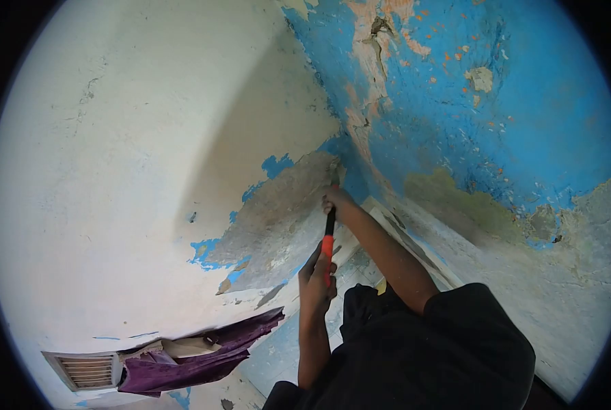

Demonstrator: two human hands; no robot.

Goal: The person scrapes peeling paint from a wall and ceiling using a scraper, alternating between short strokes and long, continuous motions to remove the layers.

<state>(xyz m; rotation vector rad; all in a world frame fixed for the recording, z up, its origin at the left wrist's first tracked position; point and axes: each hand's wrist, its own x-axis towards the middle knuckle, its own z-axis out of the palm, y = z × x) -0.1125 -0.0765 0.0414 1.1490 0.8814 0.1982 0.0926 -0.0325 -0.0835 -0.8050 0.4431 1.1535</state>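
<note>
A long-handled scraper (329, 229) with a red and black handle reaches up to the wall near the corner. My left hand (315, 281) is wrapped round the red grip at its lower end. Higher up, close to the head, my right hand (335, 201) is closed on the shaft. The small head rests at or very near a bare grey patch (278, 205) on the white wall; contact is hard to make out. Blue paint edges (277, 165) show around this patch.
To the right, a blue wall (538, 89) meets the white wall (114, 171) and carries cracks and flaked spots. A vent grille (87, 371) with purple cloth (189, 369) hanging beside it is at lower left. Pale floor (278, 362) shows below.
</note>
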